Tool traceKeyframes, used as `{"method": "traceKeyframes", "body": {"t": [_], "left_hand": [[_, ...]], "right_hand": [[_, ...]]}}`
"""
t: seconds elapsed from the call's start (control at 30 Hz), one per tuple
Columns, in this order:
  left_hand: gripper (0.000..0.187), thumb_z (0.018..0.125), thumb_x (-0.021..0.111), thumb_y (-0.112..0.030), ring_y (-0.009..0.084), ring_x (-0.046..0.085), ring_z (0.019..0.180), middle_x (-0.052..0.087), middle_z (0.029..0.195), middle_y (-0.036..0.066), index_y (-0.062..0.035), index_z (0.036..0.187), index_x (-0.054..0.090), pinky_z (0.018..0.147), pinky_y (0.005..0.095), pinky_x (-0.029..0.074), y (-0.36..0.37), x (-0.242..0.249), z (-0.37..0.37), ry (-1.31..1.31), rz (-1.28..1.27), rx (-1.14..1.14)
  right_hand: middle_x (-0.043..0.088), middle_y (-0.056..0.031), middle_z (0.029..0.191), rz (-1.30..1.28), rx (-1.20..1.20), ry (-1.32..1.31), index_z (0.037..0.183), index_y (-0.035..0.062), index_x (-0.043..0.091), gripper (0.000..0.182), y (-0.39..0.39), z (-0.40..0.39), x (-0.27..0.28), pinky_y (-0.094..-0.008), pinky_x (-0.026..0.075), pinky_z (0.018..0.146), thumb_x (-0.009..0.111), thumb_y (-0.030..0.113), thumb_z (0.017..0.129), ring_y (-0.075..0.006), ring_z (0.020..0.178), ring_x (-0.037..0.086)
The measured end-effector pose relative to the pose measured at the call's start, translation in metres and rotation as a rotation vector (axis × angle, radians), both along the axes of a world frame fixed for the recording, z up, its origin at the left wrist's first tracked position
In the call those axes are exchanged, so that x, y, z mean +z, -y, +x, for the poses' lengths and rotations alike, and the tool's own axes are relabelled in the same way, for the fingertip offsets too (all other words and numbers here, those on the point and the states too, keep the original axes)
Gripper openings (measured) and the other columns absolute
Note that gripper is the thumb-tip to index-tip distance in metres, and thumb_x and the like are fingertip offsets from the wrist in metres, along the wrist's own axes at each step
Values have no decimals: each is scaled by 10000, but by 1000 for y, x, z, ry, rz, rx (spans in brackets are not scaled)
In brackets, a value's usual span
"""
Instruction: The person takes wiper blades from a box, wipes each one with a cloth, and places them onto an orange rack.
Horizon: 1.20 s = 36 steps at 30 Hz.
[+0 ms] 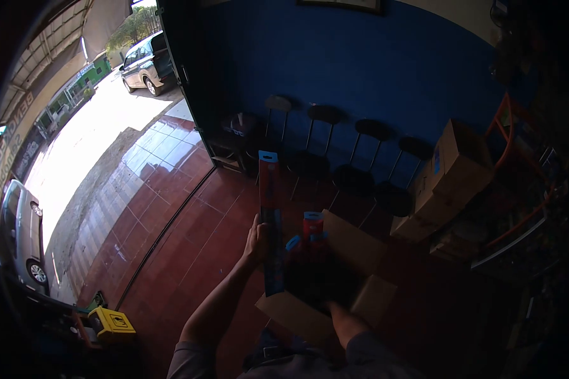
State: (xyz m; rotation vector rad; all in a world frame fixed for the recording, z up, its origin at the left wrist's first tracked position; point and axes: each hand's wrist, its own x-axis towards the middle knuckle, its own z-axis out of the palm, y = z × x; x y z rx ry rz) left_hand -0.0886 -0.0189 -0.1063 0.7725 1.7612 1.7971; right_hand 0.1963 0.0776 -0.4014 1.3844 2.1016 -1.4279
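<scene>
My left hand (pixel 257 241) is closed round a long, narrow red and blue package (pixel 270 189), held upright with its light blue hang tab at the top. Just right of it stands an open cardboard box (pixel 358 243) with its flaps spread. Similar red packages (pixel 313 225) with blue tabs stick up from the box. My right forearm reaches down into the dark inside of the box, and the hand itself is hidden in shadow.
Dark chairs (pixel 371 129) line the blue wall. Stacked cartons (pixel 452 164) stand beside an orange-framed rack (pixel 502 132) at right. A yellow box (pixel 116 322) is at lower left. Cars (pixel 146 66) are outside the doorway.
</scene>
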Motion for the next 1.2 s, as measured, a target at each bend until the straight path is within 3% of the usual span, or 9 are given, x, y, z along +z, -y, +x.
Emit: {"method": "traceKeyframes", "body": {"t": [0.43,0.53,0.63,0.7,0.77,0.87,0.93,1.03,1.2], "left_hand": [[257,1097,455,-251,88,585,802,615,956,22,-46,1208,563,722,277,519,-6,-1,-4,-129,43,-44],[276,1099,483,-249,89,601,836,655,940,43,-36,1253,568,694,291,507,-9,0,3,68,108,-154],[357,1093,504,-235,111,641,966,689,1092,76,-25,1377,555,817,281,530,-17,-16,12,43,148,-187],[394,1090,518,-230,125,654,1018,697,1155,96,-18,1422,542,869,281,533,-14,-16,25,29,195,-212],[461,1083,546,-229,152,651,1113,674,1272,125,-5,1482,499,959,288,517,-13,1,45,222,240,-303],[473,1079,562,-237,162,636,1162,656,1318,132,1,1482,495,992,299,504,-2,29,80,315,214,-455],[456,1064,584,-210,150,638,1141,660,1300,96,-16,1469,504,974,298,514,13,42,96,365,423,-641],[359,1062,566,-179,138,656,1081,675,1223,55,-77,1406,565,911,284,542,38,66,114,535,344,-703],[348,1065,536,-142,157,698,989,683,1175,57,-97,1410,545,806,305,599,54,54,147,804,316,-731]], "right_hand": [[628,-112,1220,-313,-351,-441,1241,60,610,396,3,12,18,-393,504,977,605,371,997,-227,1125,616],[578,10,883,-607,-521,-829,923,127,582,209,13,17,164,-348,528,764,590,331,967,-136,825,591],[696,-52,966,-643,-658,-891,1104,64,670,245,27,26,287,-350,584,815,588,224,938,-179,860,693],[689,-49,984,-185,-477,-1037,1118,61,663,255,7,27,272,-342,583,805,599,226,934,-175,861,689],[677,-27,1009,-398,-488,-1257,1136,61,655,259,72,14,444,-315,565,825,621,230,944,-150,896,676],[654,18,999,11,-219,-1328,1113,67,659,190,91,-9,491,-282,507,862,626,210,993,-76,934,614],[700,-35,999,262,-91,-1233,1121,62,689,213,100,-21,496,-306,525,863,662,222,983,-130,938,667],[730,-129,1005,1390,255,-709,1098,96,723,190,113,-21,487,-413,549,873,688,199,942,-312,969,707],[709,-66,920,1564,185,-651,958,108,689,109,127,-4,452,-451,527,849,711,206,915,-283,896,696]]}}
